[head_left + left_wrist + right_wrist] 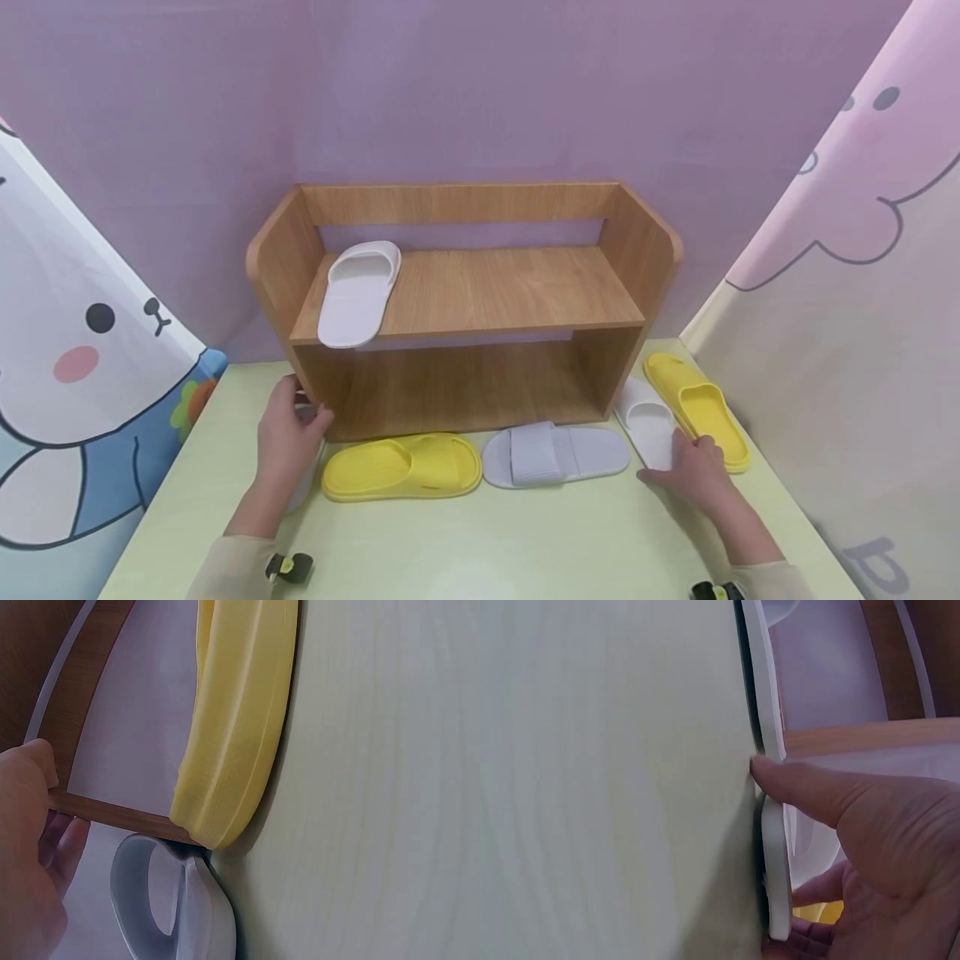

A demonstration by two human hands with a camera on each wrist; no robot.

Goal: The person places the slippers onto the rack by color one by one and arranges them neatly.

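My left hand (287, 433) grips the lower left side panel of a wooden shoe rack (468, 287), thumb on the front and fingers behind, as the left wrist view shows. Beside that hand a grey slipper (214, 919) is mostly hidden in the head view. On the right, my right hand (693, 471) spans the heel end of a white slipper (651, 425), thumb on one side and fingers on the other. The slipper rests on the table by the rack's right side. Another white slipper (358, 296) lies on the upper shelf at the left.
In front of the rack lie a yellow slipper (401, 468) and a light grey slipper (555, 455), both sideways. A second yellow slipper (697, 408) is right of the white one. Purple cloth (480, 92) hangs behind, and printed cloths flank the pale table (480, 550).
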